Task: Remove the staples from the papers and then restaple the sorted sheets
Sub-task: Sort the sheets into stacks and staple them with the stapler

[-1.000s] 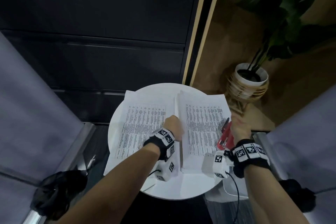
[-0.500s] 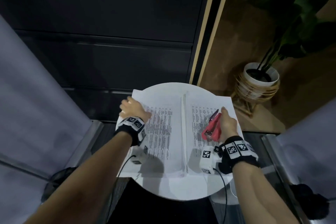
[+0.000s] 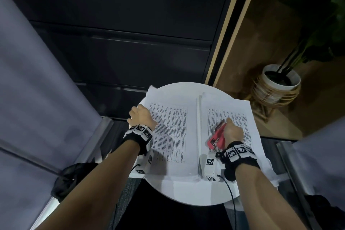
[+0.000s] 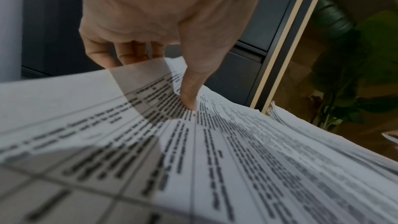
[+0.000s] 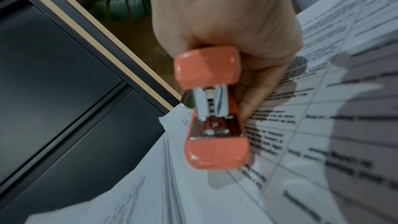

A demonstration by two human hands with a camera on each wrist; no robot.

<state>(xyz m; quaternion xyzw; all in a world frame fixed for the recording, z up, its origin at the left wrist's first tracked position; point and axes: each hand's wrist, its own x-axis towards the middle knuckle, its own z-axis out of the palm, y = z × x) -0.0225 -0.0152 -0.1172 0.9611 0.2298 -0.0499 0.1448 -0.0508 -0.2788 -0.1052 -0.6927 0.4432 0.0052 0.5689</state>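
Left hand (image 3: 141,117) stays gripping papers (image 3: 171,128); print unreadable; right hand (image 3: 232,132) holding stapler (image 3: 216,137).

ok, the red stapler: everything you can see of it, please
The stapler is small, with a glossy coral-red plastic top and base and a shiny metal magazine and anvil between. Its jaws stand apart, with no paper between them. The right hand grips its rear, holding it just above the right paper stack, mouth towards the wrist.

Round white table (image 3: 188,195), two paper stacks (image 3: 173,136)
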